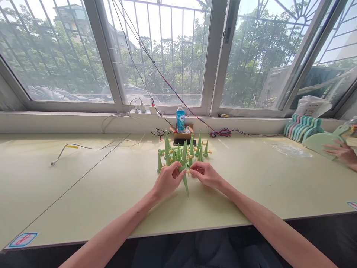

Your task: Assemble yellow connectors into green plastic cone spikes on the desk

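My left hand pinches a green cone-shaped piece near its wide end, with the pointed tip toward me. Between the hands a small yellow peg sticks out at the cone's side, and the fingertips of my right hand close on its outer end. Just beyond my hands stand several more green cones, some with yellow pegs at their sides. Part of the held cone is covered by my left fingers.
Behind the cones are a blue-liquid bottle, a small cardboard box and a dark phone-like slab. A coiled red-black cable lies to the right. At far right, another person's hand holds a green round board beside several hanger-like pieces.
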A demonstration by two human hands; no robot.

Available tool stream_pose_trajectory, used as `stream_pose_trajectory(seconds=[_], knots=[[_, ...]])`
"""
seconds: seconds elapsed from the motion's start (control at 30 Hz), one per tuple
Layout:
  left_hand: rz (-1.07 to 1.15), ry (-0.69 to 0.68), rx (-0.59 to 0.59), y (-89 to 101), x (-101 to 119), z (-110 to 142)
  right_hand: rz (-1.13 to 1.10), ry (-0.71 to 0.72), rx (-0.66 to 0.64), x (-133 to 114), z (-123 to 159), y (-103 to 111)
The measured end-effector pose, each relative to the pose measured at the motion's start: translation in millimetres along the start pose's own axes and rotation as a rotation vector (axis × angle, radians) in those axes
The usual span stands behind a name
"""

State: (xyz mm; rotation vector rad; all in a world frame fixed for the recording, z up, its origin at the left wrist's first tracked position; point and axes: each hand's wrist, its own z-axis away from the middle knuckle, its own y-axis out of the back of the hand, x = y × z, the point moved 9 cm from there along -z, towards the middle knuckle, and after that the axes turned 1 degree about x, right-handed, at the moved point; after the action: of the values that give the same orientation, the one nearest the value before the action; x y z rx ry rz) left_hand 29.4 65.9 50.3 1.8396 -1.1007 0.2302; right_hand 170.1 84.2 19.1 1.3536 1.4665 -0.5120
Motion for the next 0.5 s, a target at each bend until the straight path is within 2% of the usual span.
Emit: stream_pose_trajectory(seconds=[0.27,0.5], knots=[[0.010,-0.017,-0.001,-1.4,-1.2,0.5,0.066,-0.003,-0.009,-0.7,0.7,-1.4],[-0.004,-0.009,0.018,0.7,-1.3,-0.2,0.005,0.002,-0.026,-2.5,1.2,-3.0]])
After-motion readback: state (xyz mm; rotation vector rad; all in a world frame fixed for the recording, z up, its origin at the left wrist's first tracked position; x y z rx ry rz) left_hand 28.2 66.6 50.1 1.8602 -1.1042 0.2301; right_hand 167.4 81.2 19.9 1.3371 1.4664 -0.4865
